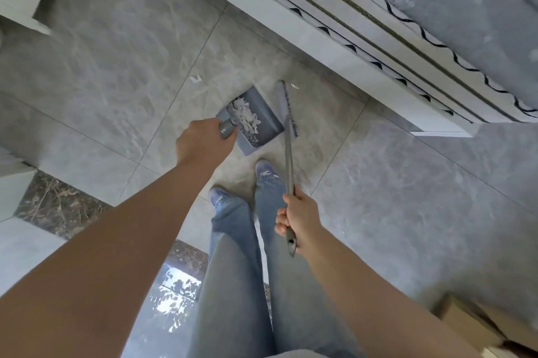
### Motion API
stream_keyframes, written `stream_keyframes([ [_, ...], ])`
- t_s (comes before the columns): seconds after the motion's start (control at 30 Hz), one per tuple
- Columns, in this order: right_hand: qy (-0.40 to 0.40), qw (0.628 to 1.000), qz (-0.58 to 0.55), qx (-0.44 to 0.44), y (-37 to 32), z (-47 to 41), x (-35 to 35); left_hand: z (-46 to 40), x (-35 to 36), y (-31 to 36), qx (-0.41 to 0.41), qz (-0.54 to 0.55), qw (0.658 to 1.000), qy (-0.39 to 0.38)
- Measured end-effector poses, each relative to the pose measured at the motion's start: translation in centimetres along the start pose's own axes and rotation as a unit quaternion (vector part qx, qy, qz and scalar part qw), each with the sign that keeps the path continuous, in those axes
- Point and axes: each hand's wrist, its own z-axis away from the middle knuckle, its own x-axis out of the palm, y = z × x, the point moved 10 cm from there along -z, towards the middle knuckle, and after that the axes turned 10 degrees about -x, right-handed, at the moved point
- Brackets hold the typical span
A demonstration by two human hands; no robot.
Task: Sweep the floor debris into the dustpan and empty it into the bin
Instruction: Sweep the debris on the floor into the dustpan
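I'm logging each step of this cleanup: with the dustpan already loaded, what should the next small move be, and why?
Probably sweep the two white scraps still on the floor, one beyond the dustpan and one by the broom head, before leaving for the bin. The left hand holds the pan with a pile of white debris; the right hand grips the broom handle. No bin is in view.

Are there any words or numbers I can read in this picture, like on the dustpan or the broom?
None can be read.
Dustpan: no lettering shows, only white scraps inside.
Broom: no lettering shows.
Shoes: pale marks, too blurred to read.
Bed cover: printed patterns only, no words.
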Motion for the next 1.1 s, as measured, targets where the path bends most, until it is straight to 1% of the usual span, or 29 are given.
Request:
stream_keyframes([
  [0.1,0.044,0.998,0.001,-0.043,-3.5,-2.8,-2.2,-0.3,0.3,-0.3,-0.004,-0.007,1.000,-0.002],
  [0.2,0.069,0.996,0.030,-0.047,-5.6,-5.0,-3.1,-0.4,0.3,-0.5,0.001,-0.011,1.000,0.007],
  [0.3,0.048,0.995,0.087,-0.010,-3.0,-4.5,-1.2,-0.4,0.5,-0.4,0.012,-0.016,1.000,0.010],
  [0.37,0.015,0.994,0.110,0.003,-0.2,-3.0,0.8,-0.4,0.5,-0.3,0.013,-0.018,1.000,0.004],
  [0.4,0.001,0.993,0.116,-0.001,0.9,-1.9,1.7,-0.3,0.5,-0.3,0.011,-0.018,1.000,-0.005],
  [0.5,-0.032,0.987,0.143,-0.063,2.4,1.5,3.8,-0.2,0.0,-1.5,-0.001,-0.024,0.999,-0.042],
  [0.57,-0.042,0.985,0.145,-0.082,2.8,3.6,4.5,0.3,-1.4,-3.8,-0.020,-0.016,0.999,-0.043],
  [0.67,-0.054,0.983,0.152,-0.090,1.9,4.8,5.8,0.8,-4.4,-9.7,-0.083,0.042,0.995,-0.020],
  [0.8,-0.067,0.972,0.190,-0.117,-1.7,3.2,8.8,2.7,-6.4,-17.3,-0.146,0.122,0.982,0.015],
  [0.87,-0.061,0.973,0.196,-0.107,-3.2,1.4,11.3,3.7,-6.8,-21.1,-0.172,0.153,0.972,0.037],
  [0.93,-0.069,0.967,0.213,-0.123,-5.2,-0.7,14.5,4.1,-6.5,-24.3,-0.191,0.168,0.966,0.047],
  [1.0,-0.065,0.949,0.266,-0.154,-7.4,-2.6,17.6,4.1,-5.9,-26.8,-0.208,0.172,0.962,0.047],
  [1.1,-0.057,0.906,0.374,-0.189,-10.7,-5.1,22.3,3.3,-4.7,-29.6,-0.223,0.179,0.957,0.044],
])
